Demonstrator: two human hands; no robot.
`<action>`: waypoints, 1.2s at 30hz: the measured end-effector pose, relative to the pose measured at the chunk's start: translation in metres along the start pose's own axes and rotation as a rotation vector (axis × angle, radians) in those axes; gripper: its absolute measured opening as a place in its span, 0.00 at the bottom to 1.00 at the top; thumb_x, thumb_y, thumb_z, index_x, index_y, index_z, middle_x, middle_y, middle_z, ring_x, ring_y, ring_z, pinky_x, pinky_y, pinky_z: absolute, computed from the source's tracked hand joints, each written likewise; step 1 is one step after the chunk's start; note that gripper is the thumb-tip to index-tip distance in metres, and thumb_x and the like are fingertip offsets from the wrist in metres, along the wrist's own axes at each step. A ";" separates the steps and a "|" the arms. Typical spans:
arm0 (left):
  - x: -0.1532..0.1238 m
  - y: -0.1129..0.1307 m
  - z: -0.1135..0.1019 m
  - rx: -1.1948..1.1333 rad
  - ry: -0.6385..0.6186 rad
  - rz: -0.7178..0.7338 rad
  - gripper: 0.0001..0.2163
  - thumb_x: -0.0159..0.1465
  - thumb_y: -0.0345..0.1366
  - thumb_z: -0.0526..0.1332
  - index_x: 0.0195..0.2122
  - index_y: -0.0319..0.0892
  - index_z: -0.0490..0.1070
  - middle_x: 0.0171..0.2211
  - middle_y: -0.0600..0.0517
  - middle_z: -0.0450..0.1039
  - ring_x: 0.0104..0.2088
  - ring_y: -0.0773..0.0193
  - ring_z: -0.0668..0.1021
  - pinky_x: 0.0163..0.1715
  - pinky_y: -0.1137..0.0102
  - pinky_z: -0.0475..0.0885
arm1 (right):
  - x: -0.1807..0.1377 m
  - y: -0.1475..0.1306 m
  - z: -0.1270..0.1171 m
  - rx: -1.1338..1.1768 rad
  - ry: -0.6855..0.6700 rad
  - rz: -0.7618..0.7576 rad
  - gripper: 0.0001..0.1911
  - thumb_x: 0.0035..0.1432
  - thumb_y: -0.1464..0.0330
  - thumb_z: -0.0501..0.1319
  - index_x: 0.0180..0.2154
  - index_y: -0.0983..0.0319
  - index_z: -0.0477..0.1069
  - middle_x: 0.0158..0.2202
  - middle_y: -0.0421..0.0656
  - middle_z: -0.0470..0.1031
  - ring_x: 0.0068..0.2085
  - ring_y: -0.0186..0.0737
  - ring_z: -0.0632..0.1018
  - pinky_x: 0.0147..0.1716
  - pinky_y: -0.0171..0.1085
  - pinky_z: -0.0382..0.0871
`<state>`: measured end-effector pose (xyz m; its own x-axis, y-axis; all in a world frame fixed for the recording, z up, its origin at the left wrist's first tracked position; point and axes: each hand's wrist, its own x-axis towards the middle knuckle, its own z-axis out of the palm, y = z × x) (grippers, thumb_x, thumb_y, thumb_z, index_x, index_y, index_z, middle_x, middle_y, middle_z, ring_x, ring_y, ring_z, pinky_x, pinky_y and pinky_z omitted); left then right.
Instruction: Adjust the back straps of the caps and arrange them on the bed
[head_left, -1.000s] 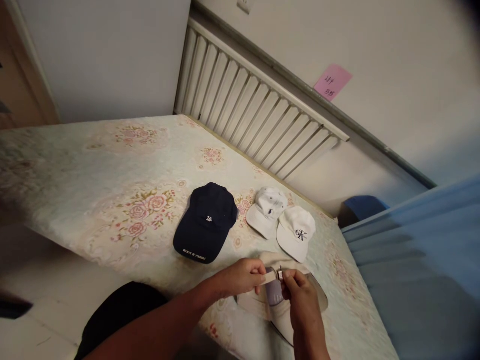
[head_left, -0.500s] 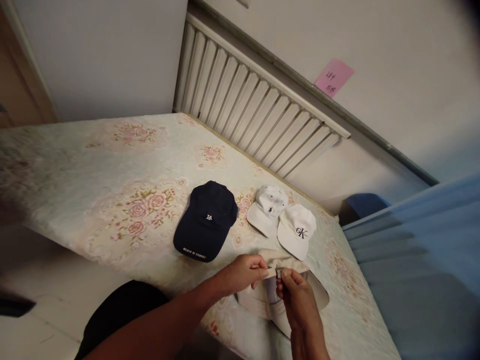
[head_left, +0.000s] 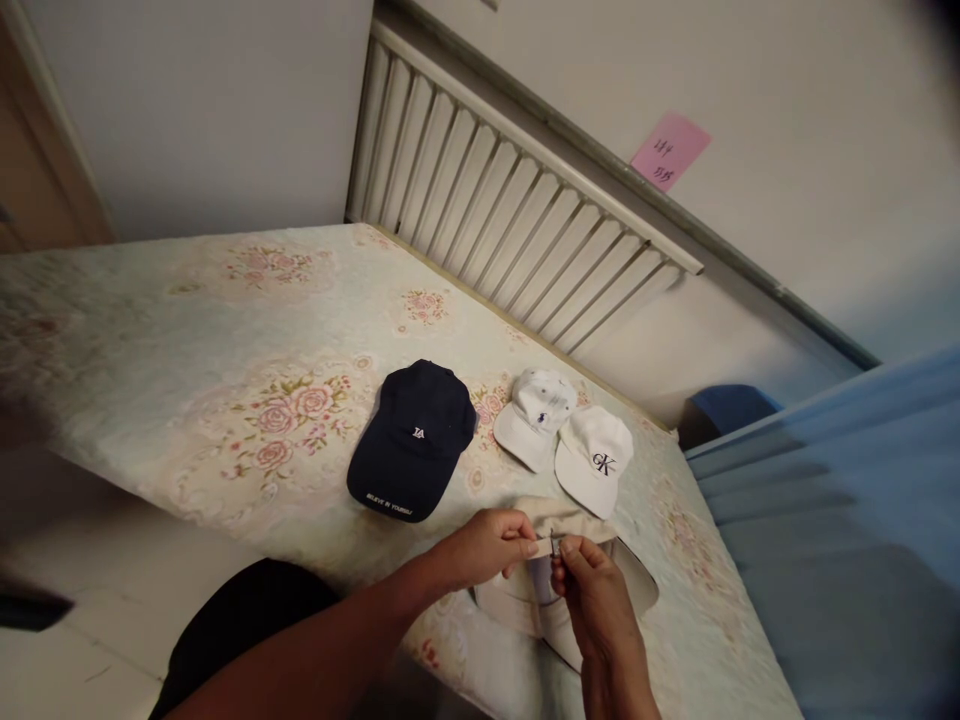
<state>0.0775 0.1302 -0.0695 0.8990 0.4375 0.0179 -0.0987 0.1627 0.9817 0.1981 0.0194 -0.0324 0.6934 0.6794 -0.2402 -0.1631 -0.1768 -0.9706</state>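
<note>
A beige cap (head_left: 574, 520) lies at the near side of the flower-patterned cloth (head_left: 187, 380), its back opening and inside turned partly up. My left hand (head_left: 487, 545) is closed in a pinch on the end of the cap's strap (head_left: 543, 547). Close beside it, my right hand (head_left: 596, 585) pinches a small metal buckle (head_left: 555, 545) at the back of the same cap. Whether the strap passes through the buckle is too small to tell. My right hand hides part of the cap's brim and inside.
A navy cap (head_left: 416, 395) with white lettering lies left of my hands. Beyond them, two white caps sit together, one with a small emblem (head_left: 529, 395), one with black letters (head_left: 604, 430). A radiator (head_left: 480, 190) lines the wall; a blue curtain (head_left: 840, 520) hangs at right.
Both hands stay at the beige cap's strap and buckle. The buckle in my right hand looks slightly turned; the caps on the cloth have not moved.
</note>
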 end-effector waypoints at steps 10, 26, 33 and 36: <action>0.001 -0.004 0.002 0.042 0.006 0.001 0.08 0.57 0.40 0.56 0.29 0.40 0.67 0.17 0.60 0.59 0.18 0.72 0.64 0.19 0.77 0.59 | 0.001 0.002 -0.001 -0.035 -0.010 0.003 0.14 0.41 0.61 0.69 0.21 0.63 0.69 0.17 0.36 0.64 0.20 0.29 0.62 0.19 0.31 0.56; 0.002 -0.005 0.006 0.094 0.064 -0.019 0.08 0.56 0.39 0.56 0.29 0.40 0.68 0.17 0.60 0.59 0.19 0.72 0.64 0.19 0.76 0.59 | 0.002 0.009 -0.006 -0.278 -0.029 -0.133 0.11 0.51 0.61 0.62 0.23 0.61 0.69 0.18 0.36 0.65 0.21 0.32 0.63 0.22 0.33 0.57; 0.002 -0.012 0.011 0.085 0.165 -0.014 0.07 0.56 0.39 0.57 0.27 0.40 0.67 0.19 0.58 0.64 0.20 0.71 0.65 0.21 0.75 0.57 | 0.001 0.011 -0.004 -0.346 0.001 -0.173 0.11 0.51 0.61 0.62 0.24 0.61 0.70 0.18 0.36 0.65 0.22 0.33 0.64 0.24 0.34 0.58; 0.004 -0.016 0.013 0.061 0.198 -0.021 0.06 0.56 0.37 0.56 0.28 0.40 0.67 0.19 0.57 0.67 0.20 0.71 0.65 0.21 0.75 0.57 | -0.002 0.007 -0.002 -0.391 0.016 -0.181 0.11 0.51 0.61 0.61 0.24 0.60 0.70 0.18 0.36 0.65 0.22 0.35 0.65 0.25 0.35 0.58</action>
<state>0.0882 0.1180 -0.0829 0.7983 0.6013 -0.0342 -0.0495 0.1221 0.9913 0.1972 0.0155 -0.0391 0.6975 0.7138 -0.0632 0.2385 -0.3144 -0.9188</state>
